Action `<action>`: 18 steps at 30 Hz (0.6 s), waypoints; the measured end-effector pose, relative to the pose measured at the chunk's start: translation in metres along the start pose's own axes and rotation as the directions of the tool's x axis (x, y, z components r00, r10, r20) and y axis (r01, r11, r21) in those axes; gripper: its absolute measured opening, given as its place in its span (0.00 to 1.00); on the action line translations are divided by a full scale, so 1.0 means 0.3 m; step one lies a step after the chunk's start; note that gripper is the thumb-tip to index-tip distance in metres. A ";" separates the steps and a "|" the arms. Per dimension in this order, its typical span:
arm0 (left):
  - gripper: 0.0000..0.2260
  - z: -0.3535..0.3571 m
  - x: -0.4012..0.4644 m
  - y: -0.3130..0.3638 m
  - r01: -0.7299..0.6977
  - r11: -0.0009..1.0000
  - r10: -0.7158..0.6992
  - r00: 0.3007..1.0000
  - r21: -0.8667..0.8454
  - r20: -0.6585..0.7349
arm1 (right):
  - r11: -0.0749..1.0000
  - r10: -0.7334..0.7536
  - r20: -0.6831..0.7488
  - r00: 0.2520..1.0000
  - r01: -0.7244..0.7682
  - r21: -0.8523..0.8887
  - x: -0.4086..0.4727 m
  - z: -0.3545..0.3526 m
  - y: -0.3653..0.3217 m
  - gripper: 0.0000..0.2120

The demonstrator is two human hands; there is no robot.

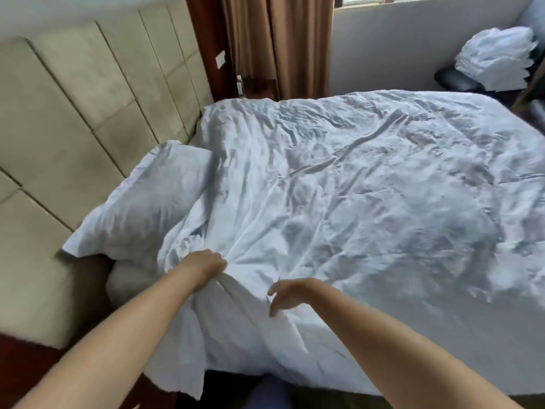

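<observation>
Where the white duvet (354, 187) hangs over the near side of the bed, the person's left hand (206, 265) clenches a bunched fold of it. Just beside it, the right hand (290, 295) is released, its fingers loose and spread over the cloth. The crumpled duvet covers the whole mattress, with open room across it to the far edge. A white pillow (141, 202) lies left of the hands against the padded headboard (73, 113). Brown curtains (280, 45) hang beyond. A pile of white linen (498, 60) sits at far right.
</observation>
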State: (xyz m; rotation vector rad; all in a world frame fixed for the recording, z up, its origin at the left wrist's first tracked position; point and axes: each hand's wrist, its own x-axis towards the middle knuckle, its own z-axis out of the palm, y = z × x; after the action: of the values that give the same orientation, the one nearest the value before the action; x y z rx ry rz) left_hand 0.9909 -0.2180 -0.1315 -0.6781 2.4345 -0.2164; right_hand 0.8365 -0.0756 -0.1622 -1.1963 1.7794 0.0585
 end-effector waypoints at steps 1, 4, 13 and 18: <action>0.14 0.039 -0.001 0.015 -0.035 0.999 0.035 0.999 -0.006 0.012 | 1.000 0.008 -0.035 0.999 -0.008 0.015 0.014 0.001 0.009 0.26; 0.16 0.129 0.021 0.051 -0.105 0.994 0.105 0.994 -0.021 0.028 | 0.994 0.043 -0.162 0.986 -0.026 0.108 0.071 -0.031 0.018 0.23; 0.15 0.183 0.200 -0.250 0.090 0.962 -0.101 0.994 -0.258 -0.033 | 0.996 0.058 -0.245 0.968 -0.040 0.077 0.300 -0.141 -0.166 0.18; 0.15 0.296 0.319 -0.425 0.264 0.835 -0.232 0.965 -0.483 0.126 | 0.998 0.064 -0.203 0.977 -0.057 0.037 0.488 -0.162 -0.296 0.21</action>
State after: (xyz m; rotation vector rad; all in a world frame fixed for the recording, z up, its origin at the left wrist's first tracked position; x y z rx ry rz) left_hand 1.0302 -0.3765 -0.2132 -1.2107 2.3448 0.3469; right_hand 0.8600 -0.2473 -0.2029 -1.1599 1.9886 -0.0579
